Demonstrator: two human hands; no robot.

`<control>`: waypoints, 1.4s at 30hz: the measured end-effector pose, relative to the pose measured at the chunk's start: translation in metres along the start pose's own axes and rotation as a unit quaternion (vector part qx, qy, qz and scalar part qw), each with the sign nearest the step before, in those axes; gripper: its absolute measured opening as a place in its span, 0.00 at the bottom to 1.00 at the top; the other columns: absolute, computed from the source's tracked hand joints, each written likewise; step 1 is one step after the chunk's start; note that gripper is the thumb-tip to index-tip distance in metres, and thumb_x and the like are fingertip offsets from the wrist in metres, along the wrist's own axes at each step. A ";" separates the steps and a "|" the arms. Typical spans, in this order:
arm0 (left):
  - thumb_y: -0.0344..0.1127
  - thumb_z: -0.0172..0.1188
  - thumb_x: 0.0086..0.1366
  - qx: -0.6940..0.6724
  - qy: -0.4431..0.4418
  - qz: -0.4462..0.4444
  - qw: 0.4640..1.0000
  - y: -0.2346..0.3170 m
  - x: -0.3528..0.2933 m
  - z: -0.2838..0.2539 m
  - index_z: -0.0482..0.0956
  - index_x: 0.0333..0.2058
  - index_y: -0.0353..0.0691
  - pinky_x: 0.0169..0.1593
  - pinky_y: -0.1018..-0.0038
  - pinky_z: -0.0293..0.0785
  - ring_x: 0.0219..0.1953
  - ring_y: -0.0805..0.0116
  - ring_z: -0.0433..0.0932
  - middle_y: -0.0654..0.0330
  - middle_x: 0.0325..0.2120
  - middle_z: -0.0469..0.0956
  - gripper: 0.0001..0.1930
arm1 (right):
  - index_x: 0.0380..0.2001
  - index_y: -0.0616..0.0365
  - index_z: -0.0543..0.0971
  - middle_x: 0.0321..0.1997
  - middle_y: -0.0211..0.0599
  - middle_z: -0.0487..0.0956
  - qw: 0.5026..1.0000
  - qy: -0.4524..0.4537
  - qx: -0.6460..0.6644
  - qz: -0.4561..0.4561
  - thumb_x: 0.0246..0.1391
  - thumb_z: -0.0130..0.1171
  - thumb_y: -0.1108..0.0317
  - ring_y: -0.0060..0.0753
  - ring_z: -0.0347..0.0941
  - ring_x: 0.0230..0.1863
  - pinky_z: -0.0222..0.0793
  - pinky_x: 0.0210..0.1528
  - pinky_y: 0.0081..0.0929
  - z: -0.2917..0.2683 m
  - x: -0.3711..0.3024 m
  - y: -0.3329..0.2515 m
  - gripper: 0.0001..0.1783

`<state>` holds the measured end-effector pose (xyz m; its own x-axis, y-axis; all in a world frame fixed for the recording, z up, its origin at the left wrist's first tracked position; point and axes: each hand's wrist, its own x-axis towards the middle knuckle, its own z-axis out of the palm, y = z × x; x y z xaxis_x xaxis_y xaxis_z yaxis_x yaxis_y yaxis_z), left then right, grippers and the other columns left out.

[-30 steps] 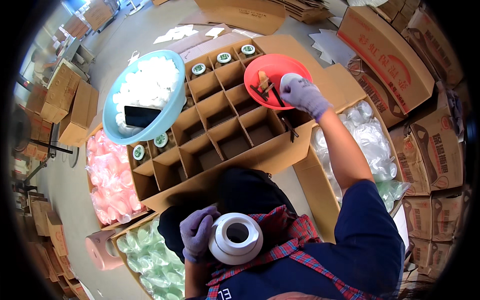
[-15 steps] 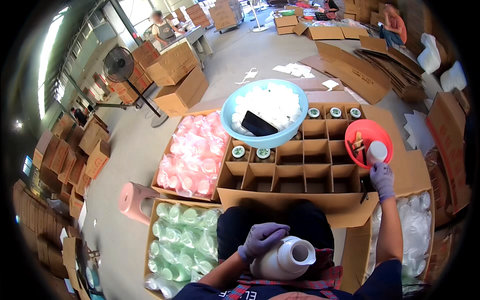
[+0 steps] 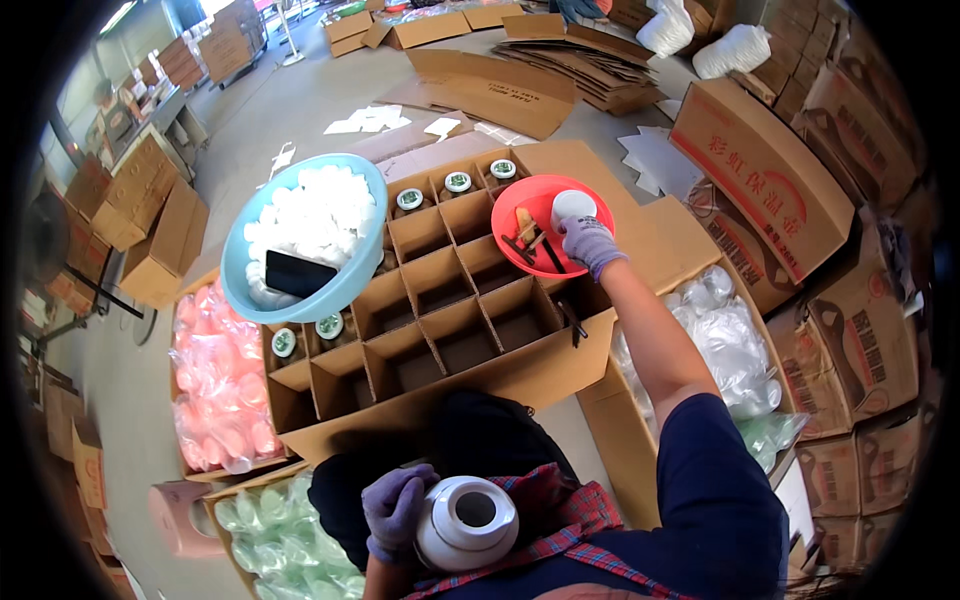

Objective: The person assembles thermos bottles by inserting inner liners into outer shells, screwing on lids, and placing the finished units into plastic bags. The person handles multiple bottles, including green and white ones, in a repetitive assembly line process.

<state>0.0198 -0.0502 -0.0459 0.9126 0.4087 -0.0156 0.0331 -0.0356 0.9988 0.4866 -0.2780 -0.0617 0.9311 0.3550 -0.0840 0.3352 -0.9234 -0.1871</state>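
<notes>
Grey floor (image 3: 330, 85) spreads beyond the divided carton (image 3: 570, 365), whose near wall runs along the person's knees. Bagged pink pieces (image 3: 220, 380) sit against its left end, bagged green pieces (image 3: 285, 535) nearer the person, and bagged clear pieces (image 3: 715, 340) off its right end. A blue bowl (image 3: 350, 295) rests over the carton's left part, a smaller red bowl (image 3: 535, 190) on its far right corner; open-topped compartments lie between them. The white jug (image 3: 452, 545) is in the lap, mouth up. The hands are well apart. The left hand (image 3: 397, 508) is clenched at the jug's left side. The right hand (image 3: 593, 245) reaches over the red bowl's near edge, fingertips at a white cup (image 3: 572, 206); whether they pinch it, I cannot tell. A black phone (image 3: 298, 273) lies in the blue bowl.
</notes>
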 end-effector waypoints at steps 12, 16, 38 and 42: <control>0.24 0.57 0.61 0.013 -0.016 0.013 1.000 -0.005 0.014 0.002 0.85 0.37 0.27 0.38 0.72 0.79 0.31 0.63 0.85 0.49 0.29 0.85 0.09 | 0.39 0.59 0.86 0.46 0.51 0.85 0.996 0.003 -0.069 0.055 0.58 0.56 0.68 0.49 0.83 0.49 0.79 0.50 0.45 0.040 0.032 -0.040 0.12; 0.25 0.57 0.63 0.034 -0.007 0.040 0.999 -0.003 0.011 -0.001 0.86 0.36 0.30 0.36 0.72 0.78 0.29 0.64 0.84 0.51 0.27 0.85 0.09 | 0.34 0.57 0.86 0.40 0.49 0.85 0.995 0.051 -0.084 0.009 0.53 0.59 0.62 0.48 0.83 0.42 0.78 0.49 0.44 0.061 0.056 -0.023 0.13; 0.29 0.59 0.64 0.121 -0.295 -0.006 0.948 0.012 0.028 -0.006 0.85 0.29 0.29 0.38 0.75 0.78 0.31 0.69 0.82 0.53 0.28 0.84 0.09 | 0.58 0.63 0.74 0.33 0.47 0.82 0.803 -0.350 0.423 -0.233 0.63 0.56 0.67 0.42 0.81 0.31 0.76 0.38 0.33 -0.069 -0.362 -0.067 0.21; 0.34 0.63 0.63 0.136 -0.325 0.016 0.936 0.011 0.026 0.009 0.86 0.33 0.32 0.36 0.72 0.78 0.30 0.63 0.83 0.52 0.27 0.84 0.09 | 0.56 0.59 0.76 0.36 0.45 0.83 0.795 -0.328 0.419 -0.292 0.63 0.60 0.66 0.45 0.81 0.36 0.75 0.40 0.36 -0.065 -0.386 -0.046 0.20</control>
<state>0.0480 -0.0485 -0.0358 0.9669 -0.2354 -0.0988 0.0229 -0.3057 0.9519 0.1207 -0.3817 0.0430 0.2845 0.9409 -0.1836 0.2128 -0.2488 -0.9449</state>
